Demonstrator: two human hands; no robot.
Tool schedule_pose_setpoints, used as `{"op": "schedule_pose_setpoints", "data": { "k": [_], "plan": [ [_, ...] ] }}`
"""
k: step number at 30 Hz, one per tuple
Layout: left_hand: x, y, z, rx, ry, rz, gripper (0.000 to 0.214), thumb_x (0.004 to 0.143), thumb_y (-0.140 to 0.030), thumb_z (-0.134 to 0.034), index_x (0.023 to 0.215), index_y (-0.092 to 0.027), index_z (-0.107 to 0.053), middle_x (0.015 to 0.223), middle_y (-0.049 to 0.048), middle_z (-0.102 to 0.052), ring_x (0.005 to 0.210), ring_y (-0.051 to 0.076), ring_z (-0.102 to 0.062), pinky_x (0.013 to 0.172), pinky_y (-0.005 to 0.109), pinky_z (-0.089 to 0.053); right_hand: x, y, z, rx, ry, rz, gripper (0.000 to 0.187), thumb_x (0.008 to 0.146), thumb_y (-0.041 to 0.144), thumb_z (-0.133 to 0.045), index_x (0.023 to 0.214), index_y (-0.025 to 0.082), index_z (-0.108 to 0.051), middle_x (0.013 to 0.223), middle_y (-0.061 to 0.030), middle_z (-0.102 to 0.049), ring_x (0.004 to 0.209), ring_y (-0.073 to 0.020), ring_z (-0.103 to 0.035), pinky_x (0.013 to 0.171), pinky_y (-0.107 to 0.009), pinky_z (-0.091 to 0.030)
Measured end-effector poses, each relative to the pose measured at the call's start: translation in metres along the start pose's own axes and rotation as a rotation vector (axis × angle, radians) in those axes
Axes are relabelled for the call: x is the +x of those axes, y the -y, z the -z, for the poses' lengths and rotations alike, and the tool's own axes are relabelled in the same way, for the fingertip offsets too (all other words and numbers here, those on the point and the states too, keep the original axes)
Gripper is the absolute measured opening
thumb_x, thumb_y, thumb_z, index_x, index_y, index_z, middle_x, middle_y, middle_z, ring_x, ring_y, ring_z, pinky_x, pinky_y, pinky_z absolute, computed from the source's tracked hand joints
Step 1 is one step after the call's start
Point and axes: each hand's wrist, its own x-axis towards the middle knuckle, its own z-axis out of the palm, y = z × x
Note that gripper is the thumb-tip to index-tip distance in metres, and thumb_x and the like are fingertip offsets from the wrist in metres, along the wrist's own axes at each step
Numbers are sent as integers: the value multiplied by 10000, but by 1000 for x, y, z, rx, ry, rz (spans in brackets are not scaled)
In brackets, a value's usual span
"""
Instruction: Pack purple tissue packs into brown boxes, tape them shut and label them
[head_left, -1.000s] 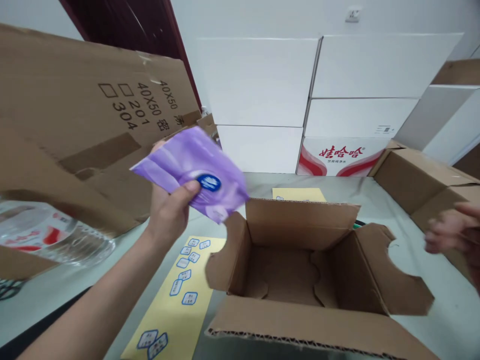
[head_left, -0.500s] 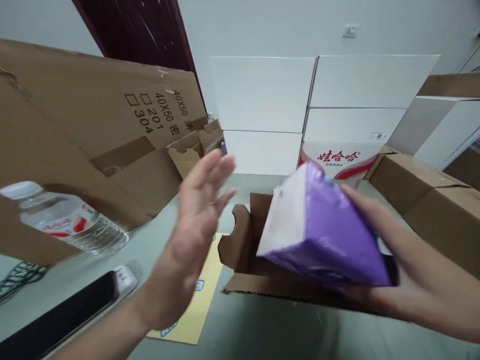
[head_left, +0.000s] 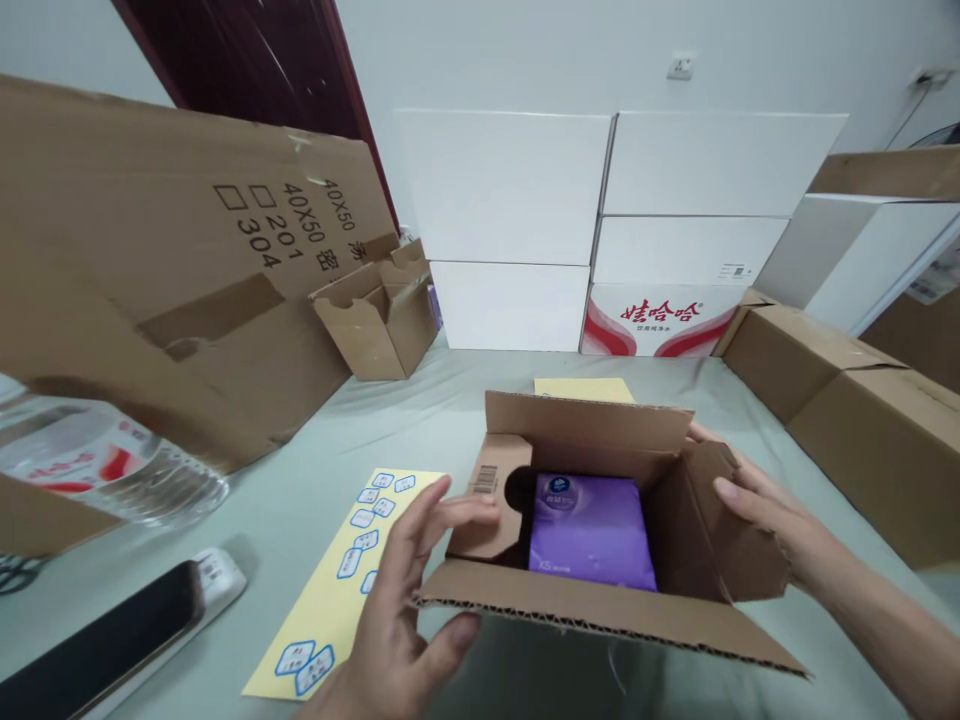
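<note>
We show the purple tissue pack (head_left: 592, 535) lying flat inside the cardboard carton (head_left: 585, 425), with the left hand (head_left: 405, 590) nearer it than the right hand (head_left: 757, 510), both grips open against the carton, neither on the pack.

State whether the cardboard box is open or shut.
The cardboard box is open: its flaps stand apart, and a purple packet shows inside.

A brown cardboard sheet (head_left: 281, 225) bore "40X50" twice, plus "201" and "304" beside tick boxes. A white carton (head_left: 660, 318) carried red 娃哈哈 lettering. The purple pack (head_left: 592, 530) in the open cardboard box (head_left: 585, 420) showed "XS"; a barcode (head_left: 486, 480) marked the box's flap. The blue-edged labels (head_left: 294, 657) on the yellow sheet (head_left: 322, 610) were too small to read.
</note>
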Motion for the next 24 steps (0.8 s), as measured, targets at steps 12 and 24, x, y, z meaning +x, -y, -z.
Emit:
{"op": "schedule_pose_setpoints", "data": {
  "k": [12, 24],
  "plan": [
    [11, 1, -11, 24, -17, -16, 370, 943, -525, -463, 1220, -323, -603, 896, 11, -739, 965, 232, -719, 1169, 492, -340, 11, -10, -35, 147, -26, 65, 818, 820, 577, -643, 1517, 338, -288, 1412, -86, -563, 1180, -293, -622, 851, -402, -583],
    [26, 7, -16, 116, -286, 112, 479, 860, -263, -659, 1312, -336, -517, 1309, 30, -584, 1225, 197, -567, 984, 297, -496, 22, -13, -33, 304, -69, 222, 116, 812, 305, -685, 914, 293, -738, 1146, -30, -680, 1127, -239, -600, 929, -382, -491]
  ]
}}
